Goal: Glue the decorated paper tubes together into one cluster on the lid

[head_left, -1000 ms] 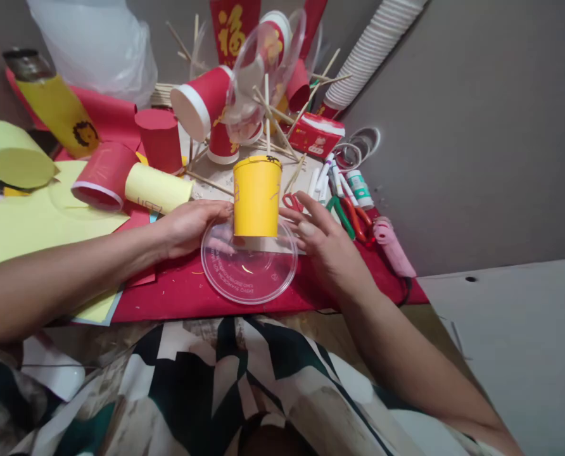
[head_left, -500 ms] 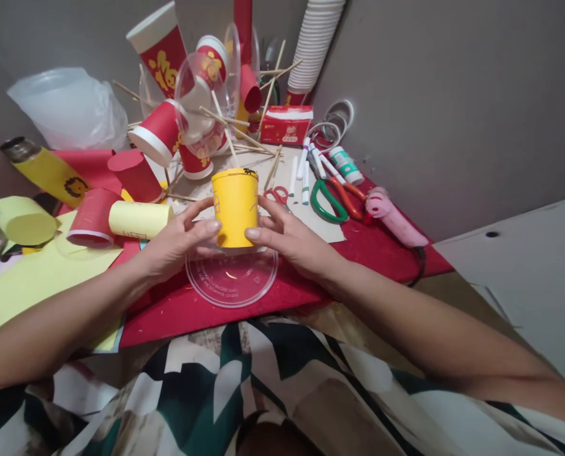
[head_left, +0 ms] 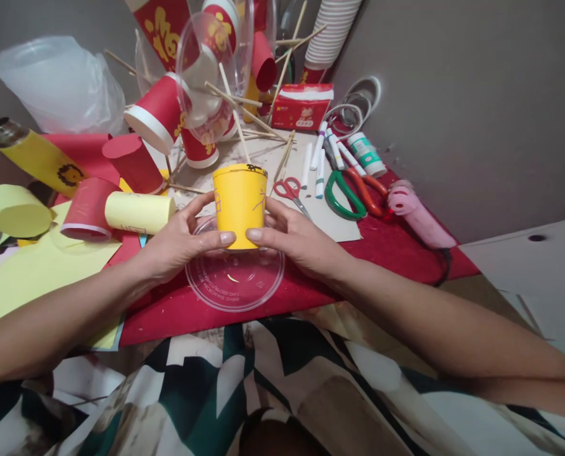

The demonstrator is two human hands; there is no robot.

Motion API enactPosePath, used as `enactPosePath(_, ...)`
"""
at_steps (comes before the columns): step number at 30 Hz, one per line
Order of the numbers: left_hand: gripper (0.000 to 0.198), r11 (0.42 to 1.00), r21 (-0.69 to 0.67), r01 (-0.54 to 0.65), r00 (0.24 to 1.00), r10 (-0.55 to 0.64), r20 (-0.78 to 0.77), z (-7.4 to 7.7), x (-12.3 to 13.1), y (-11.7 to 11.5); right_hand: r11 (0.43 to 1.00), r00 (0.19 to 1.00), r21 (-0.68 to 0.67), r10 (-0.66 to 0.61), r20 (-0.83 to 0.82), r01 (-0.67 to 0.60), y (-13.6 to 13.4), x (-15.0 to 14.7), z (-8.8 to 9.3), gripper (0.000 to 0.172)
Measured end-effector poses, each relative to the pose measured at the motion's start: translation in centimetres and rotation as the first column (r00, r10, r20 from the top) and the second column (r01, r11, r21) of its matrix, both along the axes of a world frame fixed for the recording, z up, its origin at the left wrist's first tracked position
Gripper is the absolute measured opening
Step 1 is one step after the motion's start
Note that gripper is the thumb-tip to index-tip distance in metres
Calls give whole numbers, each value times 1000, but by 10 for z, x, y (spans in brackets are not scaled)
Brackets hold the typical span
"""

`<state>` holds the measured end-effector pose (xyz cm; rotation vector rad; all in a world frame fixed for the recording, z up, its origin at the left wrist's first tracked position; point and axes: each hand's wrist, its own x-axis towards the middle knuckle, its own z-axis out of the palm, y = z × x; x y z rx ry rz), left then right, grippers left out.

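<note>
Yellow cup (head_left: 241, 209), smooth, tapered, dark pen lines on wall, held between left hand (head_left: 180, 237) and right hand (head_left: 299, 240), thumbs on near face. Cup above clear, round plastic lid (head_left: 223, 292); hard to tell whether base touches it. Lid on red cloth (head_left: 163, 323). Beyond: flat card (head_left: 342, 233), thin wooden sticks (head_left: 285, 157), red scissors (head_left: 294, 195). Pale paper roll (head_left: 140, 210) near left hand.

One left hand (head_left: 185, 240), one right hand (head_left: 299, 244), one yellow cup (head_left: 239, 206) — two pale yellow cylinders (head_left: 140, 211), at least five white markers (head_left: 306, 166), one pair of small red scissors (head_left: 288, 188), one pink corded tool (head_left: 420, 215), one red packet (head_left: 302, 113), one green-and-white bottle (head_left: 367, 154), one stack of paper cups (head_left: 332, 35)
</note>
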<state>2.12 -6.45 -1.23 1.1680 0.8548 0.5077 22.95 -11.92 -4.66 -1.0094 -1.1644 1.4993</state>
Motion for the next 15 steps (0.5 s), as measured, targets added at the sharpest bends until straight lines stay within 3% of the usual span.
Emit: enactPosePath(15,99,999,-32,-25,999,25,25,-5,3,2,1000,1000,-16,-7,-21,7,0,-2,-1,67)
